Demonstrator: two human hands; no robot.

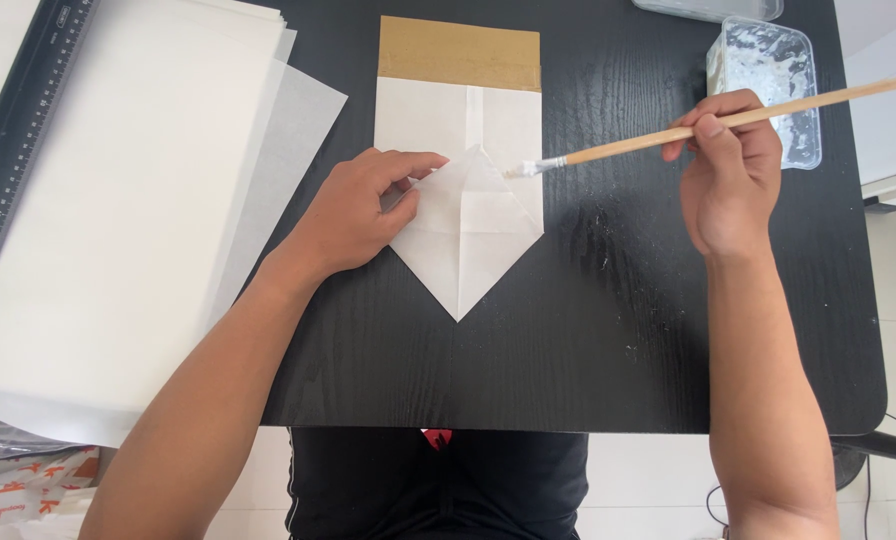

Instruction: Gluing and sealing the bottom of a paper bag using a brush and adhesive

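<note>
A white folded paper piece (468,230) with a pointed lower end lies on the black table (588,340); a brown band (459,52) runs across its top. My left hand (358,210) presses flat on its left folded flap. My right hand (730,175) holds a wooden-handled brush (708,122), whose white bristle tip touches the paper's right edge near the top of the folded flap.
A stack of large white sheets (118,200) covers the table's left side, with a black ruler (18,130) lying on it. A clear plastic tub of white paste (768,70) stands at the back right, beside another clear container (708,8).
</note>
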